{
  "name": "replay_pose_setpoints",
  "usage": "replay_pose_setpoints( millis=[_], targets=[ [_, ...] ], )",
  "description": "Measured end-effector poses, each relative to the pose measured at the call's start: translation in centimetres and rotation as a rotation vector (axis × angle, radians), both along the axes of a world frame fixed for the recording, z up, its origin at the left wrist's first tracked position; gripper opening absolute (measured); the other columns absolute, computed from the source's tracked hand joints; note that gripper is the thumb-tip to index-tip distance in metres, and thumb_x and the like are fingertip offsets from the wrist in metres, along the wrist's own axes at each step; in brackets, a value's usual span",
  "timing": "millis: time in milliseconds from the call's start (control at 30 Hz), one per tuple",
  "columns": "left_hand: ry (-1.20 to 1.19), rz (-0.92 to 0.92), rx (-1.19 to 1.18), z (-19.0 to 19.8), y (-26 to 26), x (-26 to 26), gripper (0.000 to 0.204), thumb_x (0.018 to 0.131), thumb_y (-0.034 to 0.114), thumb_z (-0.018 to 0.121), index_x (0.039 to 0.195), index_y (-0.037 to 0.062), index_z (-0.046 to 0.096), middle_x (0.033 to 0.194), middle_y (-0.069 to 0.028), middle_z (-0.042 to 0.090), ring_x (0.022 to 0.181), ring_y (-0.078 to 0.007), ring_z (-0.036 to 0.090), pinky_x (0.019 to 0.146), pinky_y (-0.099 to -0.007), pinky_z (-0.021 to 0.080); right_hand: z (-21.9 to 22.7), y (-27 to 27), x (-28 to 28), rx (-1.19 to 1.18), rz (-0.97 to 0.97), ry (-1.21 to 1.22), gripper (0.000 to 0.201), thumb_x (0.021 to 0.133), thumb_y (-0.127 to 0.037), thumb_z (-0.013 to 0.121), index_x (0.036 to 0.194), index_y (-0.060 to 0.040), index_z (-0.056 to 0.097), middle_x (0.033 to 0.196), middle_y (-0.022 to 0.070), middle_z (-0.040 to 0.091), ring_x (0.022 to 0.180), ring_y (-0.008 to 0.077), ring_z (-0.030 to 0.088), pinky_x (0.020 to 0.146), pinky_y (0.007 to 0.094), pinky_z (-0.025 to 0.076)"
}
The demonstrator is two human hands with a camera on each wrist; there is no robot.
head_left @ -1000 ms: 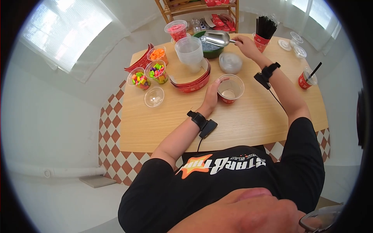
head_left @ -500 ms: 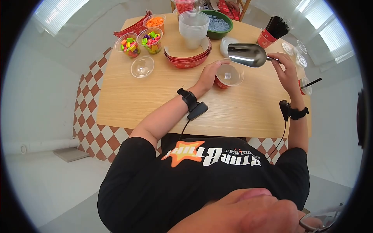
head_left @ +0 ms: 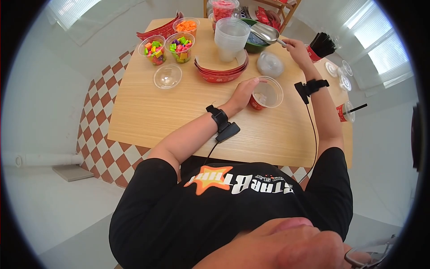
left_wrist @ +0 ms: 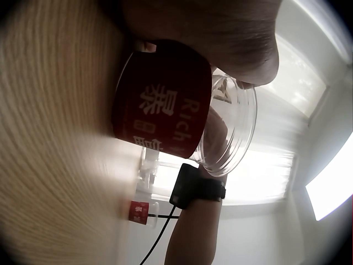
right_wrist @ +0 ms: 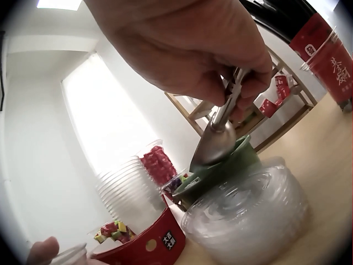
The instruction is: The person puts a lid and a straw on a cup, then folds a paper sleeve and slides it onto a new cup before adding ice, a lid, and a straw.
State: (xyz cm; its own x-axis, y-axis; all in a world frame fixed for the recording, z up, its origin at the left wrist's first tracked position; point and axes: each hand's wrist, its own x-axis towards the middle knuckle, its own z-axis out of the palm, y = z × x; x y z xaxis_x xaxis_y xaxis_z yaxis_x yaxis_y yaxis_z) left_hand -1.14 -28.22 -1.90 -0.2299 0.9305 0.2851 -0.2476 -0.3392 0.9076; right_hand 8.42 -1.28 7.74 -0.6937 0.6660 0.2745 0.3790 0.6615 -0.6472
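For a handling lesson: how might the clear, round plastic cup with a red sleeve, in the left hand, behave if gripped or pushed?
The cup is probably light, since its clear plastic looks thin; it might flex if squeezed. Its round shape suggests it could roll once knocked over.

pale walls (head_left: 40, 107) with bright windows (head_left: 389, 56) enclose a wooden rack (head_left: 291, 16) and a checkered floor (head_left: 104, 145).

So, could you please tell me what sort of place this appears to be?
It looks like a drinks or dessert preparation area, perhaps a small shop: there are a stack of clear cups, a bundle of black straws and a metal scoop.
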Motion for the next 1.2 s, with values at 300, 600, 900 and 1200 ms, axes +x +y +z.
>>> replay_pose_setpoints(
  millis=[300,600,900,1200],
  targets=[
    [-0.015,-0.006,-0.026,0.2,-0.2,0.1,0.046,0.105,0.028,0.034,0.118,-0.0052,0.063,0.12,-0.0149,0.065,0.114,-0.0202,0.057,0.104,-0.0325,0.039,-2.4,0.3,0.0,-0.058,0.044,0.243,0.036,0.094,-0.017,0.063,0.124,0.0035,0.063,0.1,0.0106,0.071,0.081,0.0149,0.063,0.076,0.028,0.051],
    [0.061,-0.005,0.0,0.1,-0.1,-0.1,0.05,0.106,0.03,0.03,0.124,-0.0063,0.059,0.124,-0.0147,0.063,0.115,-0.0185,0.058,0.104,-0.0317,0.042,-1.4,-8.5,5.4,0.493,0.285,-0.062,0.025,0.085,-0.018,0.072,0.107,-0.0065,0.071,0.113,0.0122,0.066,0.108,0.0311,0.059,0.092,0.0389,0.048],
    [-0.041,-0.037,-0.006,0.2,-0.1,0.1,0.047,0.105,0.028,0.033,0.12,-0.0046,0.063,0.119,-0.0141,0.065,0.113,-0.0184,0.057,0.104,-0.0319,0.039,-2.9,-9.7,4.6,0.515,0.24,-0.075,0.009,0.081,-0.009,0.069,0.089,-0.0043,0.069,0.105,0.0081,0.068,0.103,0.0289,0.059,0.088,0.0377,0.05],
    [-0.047,-0.035,-0.027,0.5,-0.3,0.1,0.046,0.105,0.028,0.033,0.119,-0.004,0.063,0.119,-0.0136,0.065,0.114,-0.019,0.057,0.104,-0.032,0.039,-1.3,-10.3,4.8,0.586,0.168,0.08,0.012,0.08,-0.007,0.067,0.09,-0.004,0.063,0.096,0.0096,0.067,0.096,0.0301,0.061,0.084,0.0393,0.048]
  ],
)
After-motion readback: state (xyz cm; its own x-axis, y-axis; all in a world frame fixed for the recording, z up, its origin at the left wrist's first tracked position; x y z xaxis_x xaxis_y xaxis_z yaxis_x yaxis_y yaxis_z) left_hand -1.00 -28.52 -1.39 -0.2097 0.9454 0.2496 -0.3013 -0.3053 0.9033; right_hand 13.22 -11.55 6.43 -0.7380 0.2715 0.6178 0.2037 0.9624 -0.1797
